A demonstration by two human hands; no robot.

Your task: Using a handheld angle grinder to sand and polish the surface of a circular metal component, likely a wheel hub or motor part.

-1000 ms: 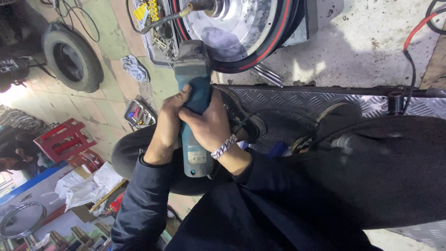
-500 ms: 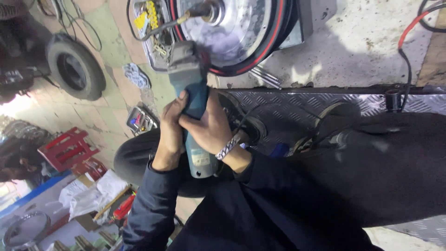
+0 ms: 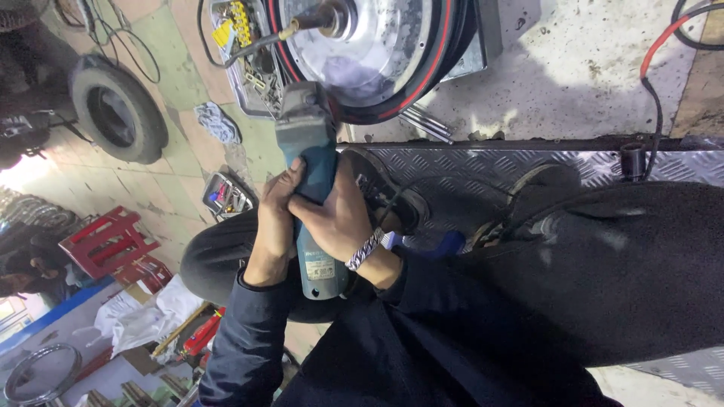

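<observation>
Both hands clamp the teal angle grinder [image 3: 311,188], left hand [image 3: 273,218] and right hand [image 3: 341,218] wrapped around its body for steadiness, its head pressed against the red-rimmed wheel hub [image 3: 369,53] just above.

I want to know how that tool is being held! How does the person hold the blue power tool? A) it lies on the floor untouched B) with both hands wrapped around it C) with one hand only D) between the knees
B: the left hand and the right hand both grip the blue power tool, its head up near the shiny wheel.
</observation>
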